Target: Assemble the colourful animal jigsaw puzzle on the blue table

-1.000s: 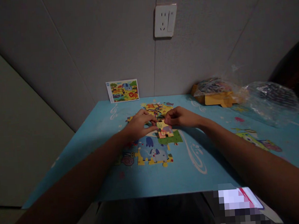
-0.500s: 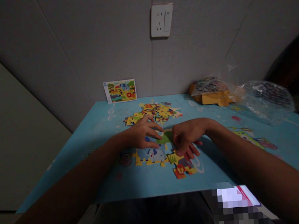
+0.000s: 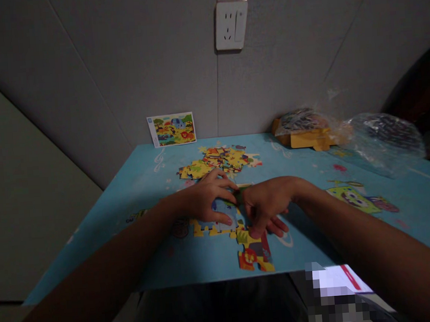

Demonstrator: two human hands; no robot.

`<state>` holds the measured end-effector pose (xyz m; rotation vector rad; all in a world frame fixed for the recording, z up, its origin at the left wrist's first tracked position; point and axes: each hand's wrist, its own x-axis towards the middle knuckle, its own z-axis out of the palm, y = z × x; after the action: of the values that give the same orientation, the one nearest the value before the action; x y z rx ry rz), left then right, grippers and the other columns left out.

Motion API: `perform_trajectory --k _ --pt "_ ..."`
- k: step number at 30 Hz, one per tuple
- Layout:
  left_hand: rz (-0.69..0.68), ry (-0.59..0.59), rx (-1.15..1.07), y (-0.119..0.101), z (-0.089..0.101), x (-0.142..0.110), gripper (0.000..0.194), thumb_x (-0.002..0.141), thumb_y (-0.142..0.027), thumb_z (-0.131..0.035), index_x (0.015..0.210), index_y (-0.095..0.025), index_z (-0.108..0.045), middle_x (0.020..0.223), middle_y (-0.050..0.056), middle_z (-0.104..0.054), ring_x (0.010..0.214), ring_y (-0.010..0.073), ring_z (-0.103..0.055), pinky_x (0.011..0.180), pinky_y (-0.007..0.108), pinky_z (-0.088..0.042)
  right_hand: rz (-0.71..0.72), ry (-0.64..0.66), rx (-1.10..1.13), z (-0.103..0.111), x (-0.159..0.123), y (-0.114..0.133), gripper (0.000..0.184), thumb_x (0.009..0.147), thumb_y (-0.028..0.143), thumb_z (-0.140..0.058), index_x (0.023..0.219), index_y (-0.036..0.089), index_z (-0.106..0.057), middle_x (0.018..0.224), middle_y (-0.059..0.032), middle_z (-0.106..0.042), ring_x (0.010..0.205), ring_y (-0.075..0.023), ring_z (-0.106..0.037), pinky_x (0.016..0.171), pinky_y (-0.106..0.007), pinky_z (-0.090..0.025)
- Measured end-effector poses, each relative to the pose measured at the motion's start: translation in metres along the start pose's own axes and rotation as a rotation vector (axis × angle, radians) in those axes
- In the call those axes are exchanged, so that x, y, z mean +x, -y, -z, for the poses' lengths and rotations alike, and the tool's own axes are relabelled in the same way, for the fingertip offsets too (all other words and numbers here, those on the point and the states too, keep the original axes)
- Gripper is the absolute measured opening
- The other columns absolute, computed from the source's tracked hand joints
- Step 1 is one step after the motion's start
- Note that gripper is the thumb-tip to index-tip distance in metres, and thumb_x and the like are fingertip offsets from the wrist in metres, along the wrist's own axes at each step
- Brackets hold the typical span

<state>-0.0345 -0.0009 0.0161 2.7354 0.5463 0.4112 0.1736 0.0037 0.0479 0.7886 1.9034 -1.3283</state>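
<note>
Partly joined jigsaw pieces with a blue elephant [image 3: 208,227] lie on the table, much of them covered by my left hand [image 3: 217,200]. That hand is spread with its fingers apart, resting on the pieces. Close beside it on the right, my right hand [image 3: 267,204] bends down over a joined puzzle section with a lion [image 3: 250,256]. Its thumb presses on the upper part of this section, and its index finger is curled by the green piece. The other fingers stick out loosely to the right. Where the two sections meet is partly hidden by my fingers.
A heap of loose puzzle pieces [image 3: 222,160] lies behind my hands. The picture card [image 3: 174,129] leans on the wall. At the back right are a yellow box [image 3: 309,139] and a clear plastic bag [image 3: 383,144]. The blue table [image 3: 152,268] ends near my lap.
The lion section has shifted left and toward me, up against the elephant part. My right hand has moved left with it. My left thumb now sits lower on the elephant pieces.
</note>
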Motion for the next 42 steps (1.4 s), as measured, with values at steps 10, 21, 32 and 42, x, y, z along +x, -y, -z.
perform_trajectory --k 10,21,32,42 --pt "-0.032 -0.017 -0.009 0.000 0.000 0.000 0.048 0.066 -0.046 -0.083 0.106 -0.022 -0.072 0.125 0.012 -0.060 0.122 0.0337 -0.041 0.107 0.054 -0.033 0.072 -0.023 -0.048 0.000 0.000 0.002 0.056 0.066 0.069 -0.069 0.061 0.014 -0.062 0.043 0.0040 -0.055 0.036 -0.0082 -0.050 0.036 -0.019 -0.029" --pt "-0.012 0.052 -0.009 -0.009 0.001 -0.001 0.064 0.063 -0.051 -0.082 0.117 -0.021 -0.065 0.135 0.015 -0.050 0.126 0.0363 -0.043 0.107 0.052 -0.033 0.126 -0.057 0.022 -0.002 0.004 0.002 0.055 0.063 0.068 -0.071 0.058 0.014 -0.062 0.042 0.0041 -0.055 0.036 -0.0084 -0.051 0.044 -0.021 -0.041" --pt "0.026 -0.010 0.008 0.006 -0.002 -0.004 0.059 0.065 -0.048 -0.081 0.115 -0.020 -0.066 0.133 0.014 -0.052 0.123 0.0347 -0.046 0.107 0.052 -0.034 0.117 -0.144 0.037 0.001 0.003 -0.005 0.055 0.063 0.067 -0.072 0.056 0.014 -0.060 0.040 0.0047 -0.053 0.035 -0.0081 -0.048 0.042 -0.021 -0.040" --pt "0.017 -0.004 0.005 0.005 -0.001 -0.003 0.056 0.065 -0.046 -0.082 0.113 -0.021 -0.067 0.134 0.014 -0.051 0.125 0.0334 -0.044 0.107 0.049 -0.036 0.161 -0.201 -0.009 0.000 0.004 -0.003 0.051 0.072 0.062 -0.068 0.056 0.014 -0.059 0.041 0.0045 -0.052 0.036 -0.0076 -0.046 0.044 -0.021 -0.038"
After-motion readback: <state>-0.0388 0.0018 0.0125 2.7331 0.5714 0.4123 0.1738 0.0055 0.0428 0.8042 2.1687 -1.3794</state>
